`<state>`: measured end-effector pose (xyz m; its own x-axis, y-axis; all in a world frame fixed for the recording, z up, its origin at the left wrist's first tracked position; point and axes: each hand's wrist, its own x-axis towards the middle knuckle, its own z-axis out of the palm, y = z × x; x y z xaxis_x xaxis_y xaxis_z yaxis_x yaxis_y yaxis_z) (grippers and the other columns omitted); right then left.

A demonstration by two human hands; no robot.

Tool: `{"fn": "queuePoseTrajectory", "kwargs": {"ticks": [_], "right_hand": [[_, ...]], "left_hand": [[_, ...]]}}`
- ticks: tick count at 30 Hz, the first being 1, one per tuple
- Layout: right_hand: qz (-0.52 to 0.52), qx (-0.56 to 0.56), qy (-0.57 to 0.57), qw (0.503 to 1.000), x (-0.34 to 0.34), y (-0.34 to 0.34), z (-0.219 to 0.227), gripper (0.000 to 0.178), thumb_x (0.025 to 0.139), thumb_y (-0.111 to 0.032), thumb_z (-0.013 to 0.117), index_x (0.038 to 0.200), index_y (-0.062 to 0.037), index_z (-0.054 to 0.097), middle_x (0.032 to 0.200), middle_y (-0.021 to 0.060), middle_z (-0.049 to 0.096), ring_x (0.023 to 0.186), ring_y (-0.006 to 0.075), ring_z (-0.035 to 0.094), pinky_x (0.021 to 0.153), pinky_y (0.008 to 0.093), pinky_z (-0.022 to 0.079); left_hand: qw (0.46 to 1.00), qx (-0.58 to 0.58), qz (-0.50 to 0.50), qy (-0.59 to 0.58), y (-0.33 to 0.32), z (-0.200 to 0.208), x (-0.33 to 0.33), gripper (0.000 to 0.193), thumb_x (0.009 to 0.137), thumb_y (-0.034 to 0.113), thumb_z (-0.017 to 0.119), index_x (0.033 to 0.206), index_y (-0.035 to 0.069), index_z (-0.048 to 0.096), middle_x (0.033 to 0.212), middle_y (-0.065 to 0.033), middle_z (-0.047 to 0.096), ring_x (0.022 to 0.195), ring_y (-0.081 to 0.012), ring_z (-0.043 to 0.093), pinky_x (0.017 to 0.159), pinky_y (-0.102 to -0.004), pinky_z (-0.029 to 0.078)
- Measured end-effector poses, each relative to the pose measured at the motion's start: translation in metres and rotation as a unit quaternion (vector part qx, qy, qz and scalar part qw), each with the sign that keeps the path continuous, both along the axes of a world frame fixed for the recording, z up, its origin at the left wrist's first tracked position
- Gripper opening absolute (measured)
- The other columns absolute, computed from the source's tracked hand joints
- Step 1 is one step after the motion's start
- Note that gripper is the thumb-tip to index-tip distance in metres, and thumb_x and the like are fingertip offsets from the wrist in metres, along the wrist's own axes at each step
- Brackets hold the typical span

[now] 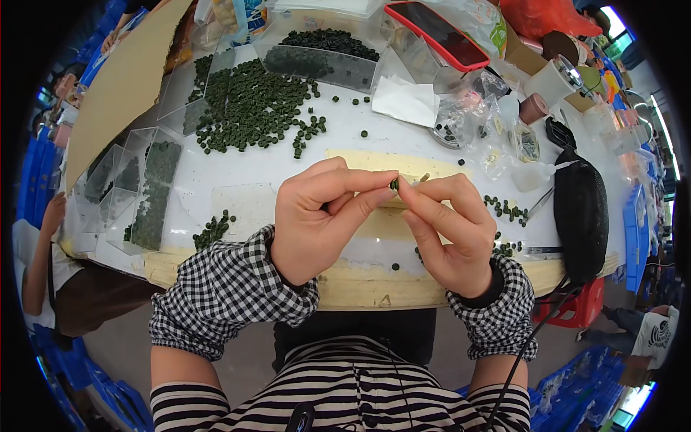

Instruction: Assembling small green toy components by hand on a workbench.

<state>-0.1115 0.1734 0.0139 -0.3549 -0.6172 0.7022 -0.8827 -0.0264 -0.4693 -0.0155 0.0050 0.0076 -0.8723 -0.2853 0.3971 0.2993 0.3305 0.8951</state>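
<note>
My left hand [320, 212] is closed, with a small dark green part [394, 184] pinched between thumb and forefinger above the near middle of the table. My right hand [453, 223] presses its forefinger tip against the same part from the right; its thumb sits lower, a little apart, and its other fingers are curled. A short thin olive-coloured piece [425, 177] shows by the right forefinger; whether it is held or lies behind, I cannot tell. Beneath the hands is a pale yellow sheet [367, 225].
Many dark green cylindrical parts [248, 108] lie loose at the far left, near a clear bin [320, 65] of darker ones. Clear trays [158, 194] stand left. Behind are a white tissue [405, 99] and a red-cased phone [439, 34]. A black pouch [580, 209] lies right.
</note>
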Motion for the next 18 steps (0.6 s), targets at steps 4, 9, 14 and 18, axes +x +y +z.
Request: {"fn": "queuePoseTrajectory", "kwargs": {"ticks": [4, 9, 14, 18], "right_hand": [[-0.008, -0.003, 0.007, 1.0, -0.0006, 0.0006, 0.0003, 0.039, 0.073, 0.002, 0.073, 0.111, -0.0033, 0.069, 0.086, 0.0044, 0.062, 0.071, 0.019, 0.054, 0.061, 0.0291, 0.043], [-0.007, -0.002, 0.009, 1.0, 0.0001, 0.0009, 0.0014, 0.039, 0.073, 0.003, 0.073, 0.111, -0.0034, 0.07, 0.086, 0.0044, 0.062, 0.071, 0.0189, 0.053, 0.061, 0.029, 0.043], [0.001, -0.002, -0.002, 1.0, 0.0002, 0.0005, 0.0014, 0.038, 0.073, 0.003, 0.073, 0.111, -0.0034, 0.07, 0.086, 0.0043, 0.062, 0.07, 0.0187, 0.053, 0.061, 0.029, 0.043], [0.011, 0.0, -0.032, 0.999, 0.0021, 0.001, 0.0002, 0.038, 0.075, 0.003, 0.072, 0.112, -0.0026, 0.069, 0.085, 0.0051, 0.062, 0.07, 0.0185, 0.053, 0.061, 0.0284, 0.043]], "left_hand": [[1.0, 0.017, -0.002, -0.001, 0.0009, -0.0004, -0.0019, 0.023, 0.082, 0.001, 0.071, 0.105, 0.005, 0.073, 0.063, 0.0047, 0.035, 0.057, -0.0046, 0.033, 0.053, -0.0217, 0.028], [1.0, 0.031, -0.002, -0.003, 0.0006, -0.0003, -0.0015, 0.023, 0.082, 0.001, 0.071, 0.105, 0.004, 0.072, 0.064, 0.005, 0.036, 0.057, -0.0044, 0.033, 0.053, -0.0215, 0.028], [0.999, 0.032, -0.004, -0.002, 0.0006, 0.0, -0.0013, 0.023, 0.082, 0.0, 0.071, 0.105, 0.004, 0.072, 0.064, 0.0049, 0.036, 0.057, -0.0044, 0.033, 0.053, -0.0214, 0.028], [1.0, 0.025, -0.002, -0.002, 0.0007, 0.0001, -0.0007, 0.023, 0.081, 0.0, 0.071, 0.104, 0.004, 0.073, 0.064, 0.0046, 0.036, 0.057, -0.0045, 0.033, 0.053, -0.0215, 0.028]]}}
